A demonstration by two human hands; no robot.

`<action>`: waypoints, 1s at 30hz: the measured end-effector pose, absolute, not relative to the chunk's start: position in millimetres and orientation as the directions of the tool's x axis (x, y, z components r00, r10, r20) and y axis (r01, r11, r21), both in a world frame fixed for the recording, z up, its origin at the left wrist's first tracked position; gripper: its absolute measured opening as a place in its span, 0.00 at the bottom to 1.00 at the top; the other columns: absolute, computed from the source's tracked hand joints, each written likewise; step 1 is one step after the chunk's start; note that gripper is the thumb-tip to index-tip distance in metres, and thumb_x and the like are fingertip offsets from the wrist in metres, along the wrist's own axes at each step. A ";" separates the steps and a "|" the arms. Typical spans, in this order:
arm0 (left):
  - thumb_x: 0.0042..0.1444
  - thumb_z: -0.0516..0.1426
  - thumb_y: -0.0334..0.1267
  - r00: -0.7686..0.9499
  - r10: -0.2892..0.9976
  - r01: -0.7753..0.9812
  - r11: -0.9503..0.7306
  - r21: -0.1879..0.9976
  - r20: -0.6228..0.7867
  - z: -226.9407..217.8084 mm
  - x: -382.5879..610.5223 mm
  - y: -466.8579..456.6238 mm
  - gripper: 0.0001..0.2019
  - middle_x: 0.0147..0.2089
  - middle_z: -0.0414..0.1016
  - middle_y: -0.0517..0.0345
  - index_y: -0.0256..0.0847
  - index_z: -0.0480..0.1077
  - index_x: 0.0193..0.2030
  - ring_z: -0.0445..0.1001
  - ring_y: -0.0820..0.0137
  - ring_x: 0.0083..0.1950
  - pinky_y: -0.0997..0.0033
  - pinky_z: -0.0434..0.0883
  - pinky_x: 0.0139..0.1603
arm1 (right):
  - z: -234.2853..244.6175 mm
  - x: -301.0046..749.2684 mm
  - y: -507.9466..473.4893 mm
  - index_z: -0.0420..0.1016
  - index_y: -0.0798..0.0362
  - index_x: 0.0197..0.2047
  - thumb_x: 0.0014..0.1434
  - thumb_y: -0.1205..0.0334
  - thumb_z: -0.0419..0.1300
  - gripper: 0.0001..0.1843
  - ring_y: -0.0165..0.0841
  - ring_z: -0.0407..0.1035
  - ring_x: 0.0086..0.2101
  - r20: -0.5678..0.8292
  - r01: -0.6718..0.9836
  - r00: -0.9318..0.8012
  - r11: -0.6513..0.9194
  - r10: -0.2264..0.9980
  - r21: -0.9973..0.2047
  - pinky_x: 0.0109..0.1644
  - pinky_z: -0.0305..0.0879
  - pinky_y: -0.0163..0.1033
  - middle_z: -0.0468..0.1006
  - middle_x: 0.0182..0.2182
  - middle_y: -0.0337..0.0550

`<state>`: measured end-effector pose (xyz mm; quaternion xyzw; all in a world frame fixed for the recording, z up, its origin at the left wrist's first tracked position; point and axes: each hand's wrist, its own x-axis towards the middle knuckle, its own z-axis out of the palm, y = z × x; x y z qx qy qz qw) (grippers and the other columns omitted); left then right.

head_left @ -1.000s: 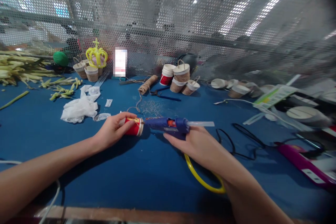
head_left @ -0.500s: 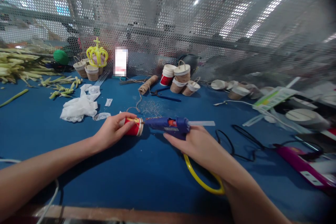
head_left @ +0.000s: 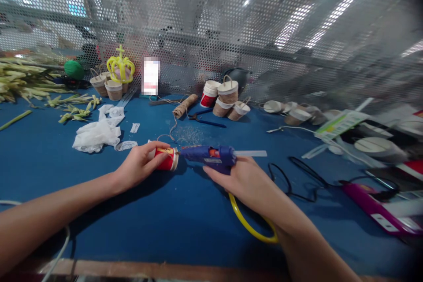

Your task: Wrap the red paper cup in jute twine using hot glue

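My left hand (head_left: 140,163) is closed around a red and white paper cup (head_left: 169,163) lying on its side, its rim facing right. My right hand (head_left: 243,180) grips a blue glue gun (head_left: 206,155), whose tip points left and meets the cup near its rim. A clear glue stick (head_left: 250,153) juts from the gun's rear. Twine from a brown roll (head_left: 185,106) trails on the table just beyond the cup. Below my right wrist, the yellow handle (head_left: 251,227) of some tool shows; the rest of it is hidden.
White lace (head_left: 96,135) lies left of the cup. Twine-wrapped cups (head_left: 228,92), pliers (head_left: 208,121) and a yellow crown-shaped piece (head_left: 120,68) stand or lie toward the mesh panel (head_left: 185,17). A purple power strip (head_left: 370,205) and black cable (head_left: 284,180) are at right.
The whole view has shifted slightly. Both hands keep their holds, with the glue gun's tip still at the cup's rim.
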<state>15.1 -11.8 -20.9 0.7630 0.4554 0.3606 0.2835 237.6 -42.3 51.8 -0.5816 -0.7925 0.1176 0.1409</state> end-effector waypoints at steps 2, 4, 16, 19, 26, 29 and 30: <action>0.56 0.50 0.41 0.335 0.891 0.505 -0.444 0.740 0.306 -21.5 15.1 -12.3 0.14 0.34 0.77 0.56 0.37 0.69 0.45 0.72 0.72 0.30 0.76 0.67 0.31 | 50.8 237.6 -42.5 0.59 0.51 0.17 0.54 0.57 0.52 0.16 0.30 0.63 0.20 0.093 0.890 -0.281 0.296 0.955 -0.347 0.27 0.58 0.36 0.64 0.13 0.35; 0.57 0.50 0.41 0.347 0.883 0.521 -0.461 0.718 0.315 -22.2 15.3 -12.8 0.15 0.31 0.76 0.57 0.37 0.69 0.46 0.70 0.73 0.27 0.76 0.66 0.29 | 49.7 237.4 -42.3 0.59 0.51 0.18 0.54 0.58 0.52 0.15 0.30 0.63 0.20 0.096 0.887 -0.284 0.299 0.954 -0.351 0.27 0.57 0.35 0.64 0.13 0.35; 0.57 0.49 0.40 0.353 0.880 0.539 -0.470 0.699 0.319 -20.2 17.0 -14.8 0.14 0.26 0.73 0.60 0.37 0.69 0.46 0.66 0.75 0.24 0.78 0.63 0.26 | 55.0 239.8 -45.3 0.59 0.51 0.16 0.53 0.58 0.52 0.16 0.31 0.63 0.20 0.041 0.880 -0.276 0.270 0.960 -0.391 0.26 0.58 0.35 0.67 0.14 0.36; 0.57 0.49 0.40 0.357 0.878 0.539 -0.472 0.698 0.319 -20.3 17.5 -15.3 0.15 0.22 0.70 0.62 0.36 0.69 0.46 0.64 0.76 0.22 0.79 0.62 0.24 | 54.7 239.8 -44.9 0.59 0.51 0.16 0.52 0.57 0.53 0.17 0.31 0.63 0.20 0.033 0.883 -0.259 0.250 0.965 -0.398 0.27 0.59 0.36 0.67 0.14 0.36; 0.57 0.49 0.39 0.363 0.873 0.541 -0.481 0.689 0.325 -19.9 18.1 -15.9 0.14 0.26 0.73 0.60 0.36 0.69 0.46 0.65 0.76 0.22 0.79 0.62 0.24 | 56.6 236.1 -45.0 0.60 0.52 0.17 0.53 0.57 0.52 0.16 0.32 0.65 0.23 0.012 0.895 -0.242 0.228 0.970 -0.382 0.30 0.60 0.37 0.69 0.16 0.38; 0.57 0.49 0.39 0.358 0.872 0.527 -0.483 0.699 0.333 -19.9 18.4 -15.8 0.14 0.27 0.75 0.59 0.37 0.69 0.45 0.68 0.75 0.24 0.79 0.64 0.26 | 59.0 237.6 -47.6 0.61 0.52 0.18 0.53 0.58 0.52 0.15 0.31 0.65 0.22 0.019 0.882 -0.262 0.247 0.965 -0.401 0.29 0.60 0.36 0.70 0.17 0.37; 0.57 0.50 0.39 0.357 0.873 0.523 -0.482 0.703 0.332 -20.0 18.4 -15.9 0.13 0.28 0.76 0.58 0.37 0.69 0.45 0.69 0.75 0.25 0.78 0.65 0.27 | 59.3 238.5 -48.2 0.62 0.52 0.18 0.54 0.58 0.52 0.15 0.31 0.64 0.21 0.024 0.879 -0.272 0.258 0.962 -0.402 0.29 0.60 0.36 0.69 0.16 0.36</action>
